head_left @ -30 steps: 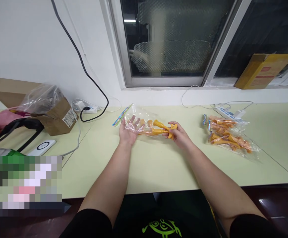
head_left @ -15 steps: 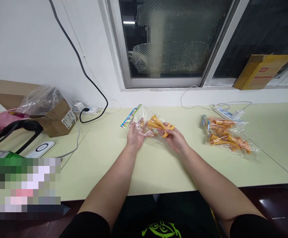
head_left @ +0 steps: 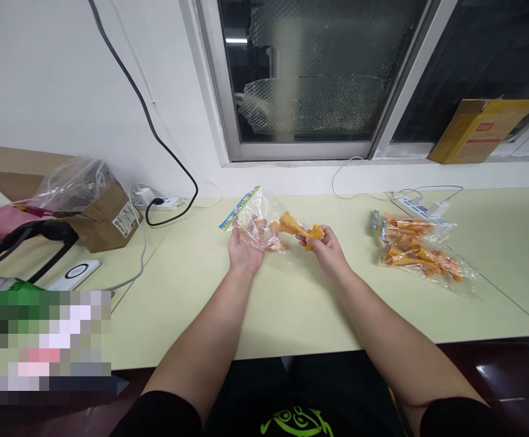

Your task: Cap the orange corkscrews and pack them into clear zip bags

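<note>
Near the middle of the pale, smooth worktop (head_left: 300, 315), just above its surface, the left hand (head_left: 247, 252) holds a clear bag (head_left: 264, 203), palm turned up and fingers loosely curled; they show through the film, though whether they lie inside it or behind it I cannot tell. The plastic is thin, glossy and crinkled, edged along its ten o'clock end with a printed strip (head_left: 239, 208) of blue, green and pink that slants from eight o'clock up towards two. More orange shapes (head_left: 277, 246) blur through the lower film.

The right hand (head_left: 325, 247) pinches an orange piece (head_left: 290, 223) between thumb and fingers, gripping its narrow, winged end. That piece looks like moulded plastic (a flared, horn-like cup on a slimmer stem), and it sits between the two hands. Its wide end points left, between nine and ten o'clock, while its winged end lies between three and four, so the long axis runs nearly level with a slight downward slope to the right.

At three o'clock from the hands lie bagged orange pieces (head_left: 421, 255), shiny and heaped close together. A brown cardboard box (head_left: 104, 221) stands at nine o'clock, a crumpled transparent sheet (head_left: 75, 182) spilling over it.
</note>
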Demonstrator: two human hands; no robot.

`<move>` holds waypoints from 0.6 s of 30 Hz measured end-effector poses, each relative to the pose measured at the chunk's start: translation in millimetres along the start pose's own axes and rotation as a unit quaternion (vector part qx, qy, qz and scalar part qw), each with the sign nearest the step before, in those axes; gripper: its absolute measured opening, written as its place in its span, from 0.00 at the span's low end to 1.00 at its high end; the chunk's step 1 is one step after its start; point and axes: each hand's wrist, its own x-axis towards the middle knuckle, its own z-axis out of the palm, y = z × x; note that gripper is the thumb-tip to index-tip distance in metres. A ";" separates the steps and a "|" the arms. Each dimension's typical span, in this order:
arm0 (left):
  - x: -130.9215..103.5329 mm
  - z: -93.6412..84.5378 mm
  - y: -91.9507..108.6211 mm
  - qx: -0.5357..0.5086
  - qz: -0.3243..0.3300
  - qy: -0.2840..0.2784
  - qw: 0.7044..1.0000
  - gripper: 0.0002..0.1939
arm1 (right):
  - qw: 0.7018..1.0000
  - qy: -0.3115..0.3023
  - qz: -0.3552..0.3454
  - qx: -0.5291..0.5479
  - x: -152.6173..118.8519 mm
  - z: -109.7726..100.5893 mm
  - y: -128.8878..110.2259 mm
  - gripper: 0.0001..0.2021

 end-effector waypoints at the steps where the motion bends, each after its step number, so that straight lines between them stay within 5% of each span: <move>1: 0.8 -0.3 0.9 -0.004 0.003 0.003 1.000 0.11 | 1.000 -0.007 -0.015 -0.025 -0.6 0.0 -1.1 0.18; 6: 4.9 -2.5 6.1 -0.018 0.014 0.019 1.000 0.12 | 0.984 -0.043 -0.087 -0.146 -1.4 -5.6 -2.2 0.11; 12: 3.7 -3.6 3.1 -0.005 -0.016 0.000 1.000 0.17 | 0.956 -0.093 -0.168 -0.220 -0.2 -8.4 10.5 0.14; 18: 0.0 -0.6 -4.9 0.024 -0.041 -0.016 0.999 0.23 | 0.996 -0.058 -0.046 -0.040 -1.7 3.6 12.5 0.19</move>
